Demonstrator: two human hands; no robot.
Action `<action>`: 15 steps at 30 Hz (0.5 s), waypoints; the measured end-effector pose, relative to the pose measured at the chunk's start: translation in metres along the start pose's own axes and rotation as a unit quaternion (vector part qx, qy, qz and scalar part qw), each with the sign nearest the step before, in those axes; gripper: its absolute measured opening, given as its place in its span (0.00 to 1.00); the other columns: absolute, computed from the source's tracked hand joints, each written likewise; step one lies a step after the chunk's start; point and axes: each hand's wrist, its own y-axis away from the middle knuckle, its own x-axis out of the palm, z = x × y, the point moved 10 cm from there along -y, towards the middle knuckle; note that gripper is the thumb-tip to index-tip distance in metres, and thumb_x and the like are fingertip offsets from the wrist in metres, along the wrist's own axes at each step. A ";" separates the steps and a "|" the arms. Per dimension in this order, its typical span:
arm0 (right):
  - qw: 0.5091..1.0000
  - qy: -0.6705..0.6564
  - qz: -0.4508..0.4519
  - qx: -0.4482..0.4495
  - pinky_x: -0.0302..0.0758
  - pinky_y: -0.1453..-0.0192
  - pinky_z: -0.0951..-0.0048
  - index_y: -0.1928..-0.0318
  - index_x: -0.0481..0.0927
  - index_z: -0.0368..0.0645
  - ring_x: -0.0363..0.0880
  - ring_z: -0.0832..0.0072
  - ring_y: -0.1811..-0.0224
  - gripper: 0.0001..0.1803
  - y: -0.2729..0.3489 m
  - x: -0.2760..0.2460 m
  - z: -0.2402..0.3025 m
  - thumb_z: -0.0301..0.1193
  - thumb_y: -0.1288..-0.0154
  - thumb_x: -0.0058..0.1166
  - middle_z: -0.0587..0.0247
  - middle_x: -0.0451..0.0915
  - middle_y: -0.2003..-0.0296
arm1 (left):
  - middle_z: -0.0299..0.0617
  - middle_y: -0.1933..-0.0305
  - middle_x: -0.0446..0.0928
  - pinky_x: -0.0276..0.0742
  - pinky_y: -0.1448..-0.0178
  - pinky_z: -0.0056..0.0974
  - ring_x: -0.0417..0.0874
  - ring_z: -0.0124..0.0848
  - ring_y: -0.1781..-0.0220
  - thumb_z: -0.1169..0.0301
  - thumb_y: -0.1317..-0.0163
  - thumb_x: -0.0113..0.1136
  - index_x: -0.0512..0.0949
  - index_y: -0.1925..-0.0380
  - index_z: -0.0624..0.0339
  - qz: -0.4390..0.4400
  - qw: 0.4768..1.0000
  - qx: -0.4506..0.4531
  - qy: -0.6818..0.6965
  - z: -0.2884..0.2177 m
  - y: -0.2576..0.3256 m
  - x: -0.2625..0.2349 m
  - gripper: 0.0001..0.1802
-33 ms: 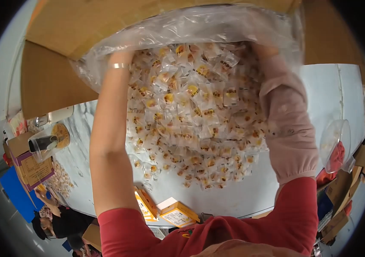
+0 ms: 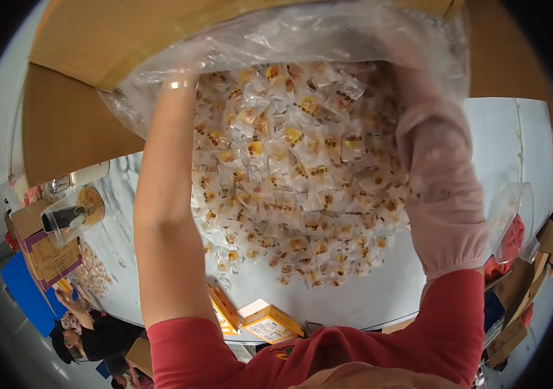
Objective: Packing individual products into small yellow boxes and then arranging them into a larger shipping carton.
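A large pile of small clear-wrapped packets point(image 2: 289, 155) with yellow and brown contents lies on the white table, spilling from the mouth of a cardboard box point(image 2: 127, 39). A clear plastic liner point(image 2: 276, 42) hangs over the box's opening. My left hand point(image 2: 191, 59), with a light band at the wrist, reaches under the liner at the pile's left side. On the other side my right hand point(image 2: 398, 50), below a pink sleeve cover, is behind the plastic too and blurred. The liner hides the fingers of both hands, so their grip does not show.
Small yellow and white cartons point(image 2: 270, 322) lie at the table's near edge. To the left stand a clear plastic tub point(image 2: 72, 220) and a printed carton point(image 2: 49, 253). A clear container point(image 2: 513, 217) is at right. A co-worker in black point(image 2: 105, 337) is at lower left.
The box, the liner and both hands have shifted slightly up and outward. The pile lies almost as before.
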 end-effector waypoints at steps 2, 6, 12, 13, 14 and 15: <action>0.999 0.046 -0.005 0.015 0.66 0.45 0.71 0.52 0.75 0.43 0.74 0.69 0.54 0.17 0.016 -0.046 -0.002 0.38 0.38 0.50 0.55 0.76 0.60 | 0.49 0.42 0.71 0.62 0.35 0.40 0.69 0.40 0.38 0.55 0.45 0.58 0.67 0.41 0.51 0.023 0.998 -0.039 -0.038 0.037 -0.019 0.011 0.32; 0.995 0.097 -0.016 0.024 0.67 0.46 0.71 0.53 0.76 0.44 0.74 0.69 0.55 0.16 0.007 0.016 0.026 0.38 0.38 0.50 0.55 0.76 0.60 | 0.49 0.40 0.70 0.61 0.34 0.40 0.67 0.40 0.37 0.54 0.47 0.59 0.67 0.40 0.50 -0.004 0.996 -0.062 -0.061 0.047 -0.041 0.009 0.33; 0.966 0.254 0.003 0.042 0.68 0.48 0.70 0.55 0.77 0.45 0.75 0.69 0.57 0.15 -0.032 0.027 0.110 0.38 0.38 0.49 0.55 0.77 0.61 | 0.50 0.38 0.67 0.60 0.33 0.40 0.65 0.40 0.34 0.53 0.49 0.62 0.65 0.39 0.47 -0.073 0.996 -0.034 -0.032 -0.046 0.056 0.037 0.36; 0.962 0.270 0.003 0.041 0.69 0.49 0.70 0.55 0.77 0.45 0.75 0.69 0.58 0.15 -0.033 0.028 0.124 0.38 0.38 0.49 0.55 0.77 0.61 | 0.50 0.38 0.67 0.60 0.33 0.40 0.64 0.40 0.34 0.52 0.49 0.62 0.65 0.38 0.47 -0.086 0.995 -0.035 -0.036 -0.045 0.076 0.028 0.37; 0.957 0.288 0.003 0.042 0.69 0.49 0.70 0.55 0.78 0.45 0.75 0.68 0.58 0.15 -0.037 0.032 0.126 0.39 0.38 0.49 0.55 0.78 0.62 | 0.50 0.37 0.67 0.60 0.33 0.40 0.64 0.40 0.34 0.52 0.49 0.62 0.64 0.38 0.47 -0.098 0.994 -0.036 -0.039 -0.040 0.080 0.019 0.37; 0.949 0.312 0.002 0.047 0.69 0.50 0.70 0.56 0.78 0.45 0.75 0.68 0.58 0.15 -0.036 0.023 0.132 0.39 0.38 0.49 0.55 0.78 0.62 | 0.50 0.37 0.66 0.60 0.33 0.40 0.64 0.40 0.33 0.52 0.50 0.63 0.64 0.38 0.46 -0.105 0.993 -0.032 -0.036 -0.034 0.101 0.006 0.38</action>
